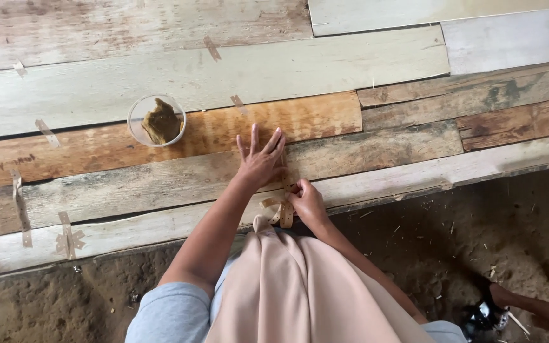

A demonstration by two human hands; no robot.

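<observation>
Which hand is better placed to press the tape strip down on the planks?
Probably the left hand: it already lies flat, fingers spread, on the wooden planks over the strip's upper end. The right hand is busy holding the looped tape strip at the edge.

Rough, weathered wooden planks [160,70]; matt paper tape strip [283,209]; clear glossy plastic cup [156,121].

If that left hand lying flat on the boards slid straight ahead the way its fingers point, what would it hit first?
Nothing close: the left hand points up across bare wooden planks. The plastic cup sits off to its left, probably outside that line.
</observation>
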